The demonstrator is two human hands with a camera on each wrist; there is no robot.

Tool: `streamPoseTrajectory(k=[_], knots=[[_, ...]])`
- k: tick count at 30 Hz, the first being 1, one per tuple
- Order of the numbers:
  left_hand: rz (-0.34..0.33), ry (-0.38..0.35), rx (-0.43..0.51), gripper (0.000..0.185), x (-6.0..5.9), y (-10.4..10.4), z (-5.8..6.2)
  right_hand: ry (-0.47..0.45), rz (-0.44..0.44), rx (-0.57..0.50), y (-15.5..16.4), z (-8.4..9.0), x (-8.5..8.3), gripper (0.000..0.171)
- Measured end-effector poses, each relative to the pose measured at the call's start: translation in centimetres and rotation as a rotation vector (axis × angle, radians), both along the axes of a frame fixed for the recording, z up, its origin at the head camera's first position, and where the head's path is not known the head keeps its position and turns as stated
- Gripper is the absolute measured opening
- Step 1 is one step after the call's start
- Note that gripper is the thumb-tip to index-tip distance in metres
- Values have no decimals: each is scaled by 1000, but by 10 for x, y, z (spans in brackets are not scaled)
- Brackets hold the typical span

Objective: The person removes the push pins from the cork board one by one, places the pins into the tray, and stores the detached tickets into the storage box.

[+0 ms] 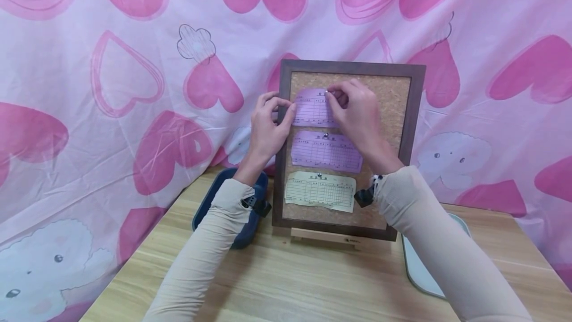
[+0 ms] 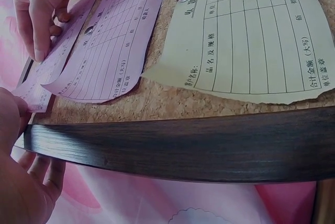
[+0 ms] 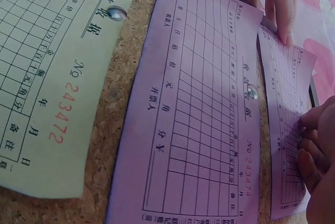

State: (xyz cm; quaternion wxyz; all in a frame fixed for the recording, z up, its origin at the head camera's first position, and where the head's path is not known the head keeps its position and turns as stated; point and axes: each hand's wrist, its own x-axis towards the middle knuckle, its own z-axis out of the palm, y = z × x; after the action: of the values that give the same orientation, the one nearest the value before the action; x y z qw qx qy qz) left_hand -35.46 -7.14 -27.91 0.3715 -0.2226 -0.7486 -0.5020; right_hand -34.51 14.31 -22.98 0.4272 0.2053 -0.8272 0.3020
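Note:
A corkboard in a dark wooden frame stands upright, with three receipt slips one above another. My left hand is at the frame's left side, thumb and fingertip pinching the left edge of the top purple receipt. Some of its fingers reach behind the frame in the left wrist view. My right hand pinches a small shiny thumbtack, mostly hidden by the fingertips, against that receipt's top. Below, silver tacks fix a second purple receipt and a pale green receipt.
A wooden stand supports the board on the wood-grain table. To the left sits a dark blue tray, partly behind my left forearm. A pale green tray lies right, partly under my right forearm. Heart-patterned cloth hangs behind.

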Motion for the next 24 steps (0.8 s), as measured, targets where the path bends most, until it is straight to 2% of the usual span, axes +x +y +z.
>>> streamPoseTrajectory(k=[6, 17, 24], knots=[[7, -5, -2, 26, 0, 0, 0, 26, -8, -4, 0, -2, 0, 17], [3, -12, -3, 26, -1, 1, -1, 2, -4, -38, 1, -3, -1, 18], [10, 7, 5, 24, -1, 0, 0, -1, 1, -18, 0, -1, -1, 18]])
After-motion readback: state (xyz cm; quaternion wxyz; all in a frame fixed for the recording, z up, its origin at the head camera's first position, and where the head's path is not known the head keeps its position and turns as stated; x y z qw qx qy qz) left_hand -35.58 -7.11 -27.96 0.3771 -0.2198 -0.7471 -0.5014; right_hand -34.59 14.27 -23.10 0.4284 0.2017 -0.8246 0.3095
